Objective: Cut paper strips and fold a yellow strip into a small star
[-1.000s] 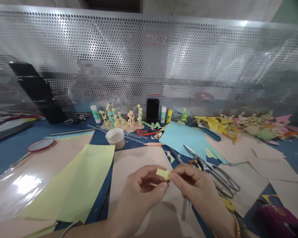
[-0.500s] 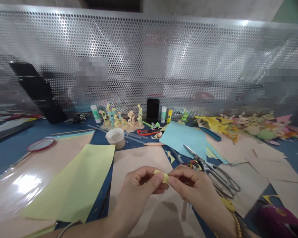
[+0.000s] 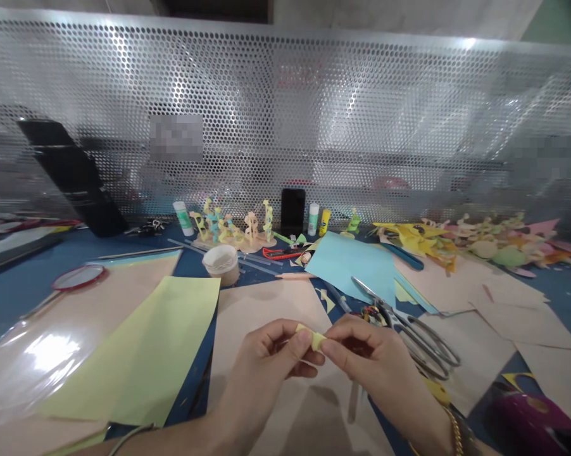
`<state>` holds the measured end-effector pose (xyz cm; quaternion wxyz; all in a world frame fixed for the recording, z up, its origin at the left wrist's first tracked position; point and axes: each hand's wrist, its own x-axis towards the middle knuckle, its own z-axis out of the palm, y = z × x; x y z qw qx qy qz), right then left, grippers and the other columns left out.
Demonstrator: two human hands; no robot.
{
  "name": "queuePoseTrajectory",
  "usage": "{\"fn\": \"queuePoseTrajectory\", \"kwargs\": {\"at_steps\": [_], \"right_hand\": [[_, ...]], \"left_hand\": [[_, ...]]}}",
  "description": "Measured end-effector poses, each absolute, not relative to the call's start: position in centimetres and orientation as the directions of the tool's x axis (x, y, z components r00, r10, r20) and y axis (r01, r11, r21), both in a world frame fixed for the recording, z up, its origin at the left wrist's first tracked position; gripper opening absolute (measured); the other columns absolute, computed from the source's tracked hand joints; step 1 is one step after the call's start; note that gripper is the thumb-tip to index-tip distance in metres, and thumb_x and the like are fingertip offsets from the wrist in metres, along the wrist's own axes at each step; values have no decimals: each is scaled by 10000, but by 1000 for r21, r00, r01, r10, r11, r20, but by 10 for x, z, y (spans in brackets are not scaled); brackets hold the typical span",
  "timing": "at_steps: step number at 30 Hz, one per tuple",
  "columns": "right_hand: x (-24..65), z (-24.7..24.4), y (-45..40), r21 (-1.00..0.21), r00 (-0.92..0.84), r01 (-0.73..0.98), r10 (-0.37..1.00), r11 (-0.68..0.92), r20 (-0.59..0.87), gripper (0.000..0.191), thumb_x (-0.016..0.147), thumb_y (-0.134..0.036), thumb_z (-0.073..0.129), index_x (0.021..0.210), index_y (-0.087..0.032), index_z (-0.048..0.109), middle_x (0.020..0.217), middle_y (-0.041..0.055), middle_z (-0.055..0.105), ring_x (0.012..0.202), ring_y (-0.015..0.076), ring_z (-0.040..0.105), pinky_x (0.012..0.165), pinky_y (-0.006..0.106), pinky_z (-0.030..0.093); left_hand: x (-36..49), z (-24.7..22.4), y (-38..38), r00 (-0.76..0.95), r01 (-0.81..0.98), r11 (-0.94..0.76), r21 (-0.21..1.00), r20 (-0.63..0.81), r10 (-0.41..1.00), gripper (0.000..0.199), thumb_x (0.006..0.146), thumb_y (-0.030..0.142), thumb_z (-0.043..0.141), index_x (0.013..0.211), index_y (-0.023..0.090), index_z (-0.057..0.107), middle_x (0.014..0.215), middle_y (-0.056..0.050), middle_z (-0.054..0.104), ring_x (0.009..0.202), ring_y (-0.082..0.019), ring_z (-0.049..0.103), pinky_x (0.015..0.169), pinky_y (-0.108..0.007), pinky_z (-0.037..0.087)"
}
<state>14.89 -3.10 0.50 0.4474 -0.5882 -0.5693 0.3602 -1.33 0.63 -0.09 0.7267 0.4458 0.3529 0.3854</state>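
A small piece of yellow paper (image 3: 318,342) is pinched between my two hands, above a pale pinkish sheet (image 3: 261,301). My left hand (image 3: 278,351) grips its left end with thumb and fingers. On its right end, the thumb and forefinger of my right hand (image 3: 366,351) are closed. Parts of the paper are hidden behind my fingertips. Scissors (image 3: 413,335) lie just right of my right hand, and a blue sheet (image 3: 354,263) lies beyond it.
To the left lie a yellow sheet (image 3: 138,348) and a red-rimmed round lens (image 3: 79,277). A white cup (image 3: 221,263), a red cutter (image 3: 280,253), a pencil (image 3: 295,276), glue sticks (image 3: 313,220) and small paper figures (image 3: 228,228) sit farther back. A perforated metal panel (image 3: 333,114) stands behind.
Both hands stay in nearly the same place, still holding the yellow paper. My fingers and the paper have shifted very slightly. Nothing else has visibly moved.
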Motion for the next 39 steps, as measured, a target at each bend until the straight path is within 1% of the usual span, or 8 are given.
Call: {"fn": "queuePoseTrajectory", "kwargs": {"at_steps": [3, 7, 15, 22, 26, 30, 33, 39], "right_hand": [[149, 5, -31, -939, 75, 341, 994, 46, 76, 225, 799, -398, 625, 707, -200, 677, 660, -16, 553, 528, 89, 428, 490, 225, 328], [149, 5, -33, -896, 42, 410, 977, 173, 207, 176, 840, -344, 599, 753, -206, 666, 709, -12, 579, 581, 99, 483, 531, 222, 372], [151, 6, -34, -833, -4, 443, 929, 333, 370, 97, 864, -241, 593, 798, -236, 664, 753, -20, 590, 668, 101, 542, 576, 202, 415], [151, 4, -34, -846, -60, 427, 943, 321, 328, 174, 899, -251, 538, 935, -275, 706, 843, 0, 605, 784, 112, 583, 674, 209, 454], [147, 5, -36, -887, -45, 398, 971, 232, 234, 206, 907, -297, 495, 1033, -253, 652, 834, -1, 595, 663, 101, 536, 578, 214, 429], [144, 6, -37, -925, 7, 371, 996, 78, 87, 153, 846, -338, 567, 872, -198, 623, 747, -13, 566, 567, 94, 454, 501, 217, 379], [144, 6, -36, -920, 13, 384, 996, 78, 90, 133, 816, -316, 598, 780, -189, 616, 743, -14, 554, 570, 91, 451, 510, 220, 374], [145, 5, -37, -934, 9, 348, 996, 79, 87, 126, 818, -306, 585, 784, -192, 626, 745, -13, 554, 581, 90, 452, 513, 211, 366]], "left_hand": [[-12, 1, 5, 489, -323, 413, 852, -223, 843, 163, 778, 304, 718, 710, 156, 700, 673, 3, 677, 660, -90, 626, 622, -161, 503], [-10, 6, 6, 554, -366, 560, 743, -309, 773, 148, 772, 248, 730, 690, 131, 695, 664, -4, 674, 666, -69, 617, 651, -134, 505], [-14, 11, 8, 651, -297, 694, 656, -392, 650, 136, 732, 223, 769, 707, 135, 668, 688, -15, 690, 638, -72, 645, 621, -142, 533], [-12, 5, 10, 587, -281, 532, 799, -296, 754, 188, 689, 211, 799, 667, 139, 626, 630, 20, 645, 608, -55, 591, 580, -129, 464], [-12, 6, 11, 488, -299, 432, 851, -253, 836, 237, 660, 198, 812, 841, 204, 660, 651, 56, 640, 618, -73, 596, 600, -173, 457], [-13, 8, 10, 444, -254, 368, 894, -231, 866, 142, 689, 252, 792, 725, 168, 684, 665, 23, 673, 616, -76, 590, 613, -182, 459], [-13, 7, 10, 435, -226, 336, 915, -213, 875, 128, 698, 268, 782, 728, 171, 704, 650, 24, 672, 586, -72, 571, 597, -181, 460], [-14, 5, 11, 409, -165, 309, 936, -221, 886, 134, 708, 276, 766, 685, 168, 691, 648, 12, 680, 642, -107, 605, 598, -198, 488]]}}
